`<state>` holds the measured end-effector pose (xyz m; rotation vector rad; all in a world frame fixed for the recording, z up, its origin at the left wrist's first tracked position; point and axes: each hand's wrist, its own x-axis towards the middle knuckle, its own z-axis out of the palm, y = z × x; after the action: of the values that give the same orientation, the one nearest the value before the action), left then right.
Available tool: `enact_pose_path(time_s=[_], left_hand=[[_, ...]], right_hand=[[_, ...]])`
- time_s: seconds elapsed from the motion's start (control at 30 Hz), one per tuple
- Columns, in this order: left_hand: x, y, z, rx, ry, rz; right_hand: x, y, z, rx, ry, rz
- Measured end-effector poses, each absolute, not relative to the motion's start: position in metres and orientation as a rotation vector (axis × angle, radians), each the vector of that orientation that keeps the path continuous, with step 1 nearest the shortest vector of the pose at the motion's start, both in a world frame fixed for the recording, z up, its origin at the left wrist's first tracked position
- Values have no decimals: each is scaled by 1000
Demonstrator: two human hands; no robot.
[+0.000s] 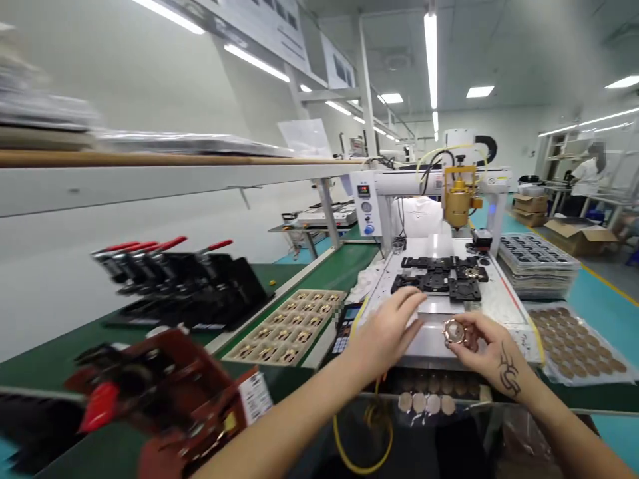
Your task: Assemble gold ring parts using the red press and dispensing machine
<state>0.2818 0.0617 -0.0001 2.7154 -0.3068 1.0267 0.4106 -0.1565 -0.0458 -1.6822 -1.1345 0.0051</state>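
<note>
My right hand (pixel 482 342) grips a round watch case (pixel 454 331) with a rose-gold rim between thumb and fingers, over the front part of the machine's white bed (pixel 429 342). To its left, my left hand (pixel 389 329) is raised with fingers apart and holds nothing. Beyond both hands, black fixtures (pixel 436 281) lie on the bed, and one at the right (pixel 472 272) carries a round metallic part. Above them hangs the machine's gold-coloured dispensing head (pixel 458 203).
A compartment tray (pixel 289 326) of metallic parts stands left of the machine. Red-handled clamps (pixel 164 273) are farther left, a red-brown fixture (pixel 194 386) at near left. Brown discs (pixel 574 339) and stacked trays (pixel 539 263) are at right. A person (pixel 589 174) stands in the background.
</note>
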Motion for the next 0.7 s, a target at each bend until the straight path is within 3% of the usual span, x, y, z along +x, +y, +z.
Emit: enact_pose_path(time_s=[0.17, 0.33, 0.53, 0.7], left_hand=[[426, 60, 33, 2754, -139, 528], [530, 54, 35, 2863, -87, 166], [570, 54, 39, 2912, 13, -145], [565, 44, 46, 2851, 62, -50]], right_hand=[[446, -209, -31, -1781, -1011, -220], [450, -254, -30, -1811, -923, -317], [476, -286, -37, -1874, -794, -304], [527, -244, -37, -1812, -825, -223]])
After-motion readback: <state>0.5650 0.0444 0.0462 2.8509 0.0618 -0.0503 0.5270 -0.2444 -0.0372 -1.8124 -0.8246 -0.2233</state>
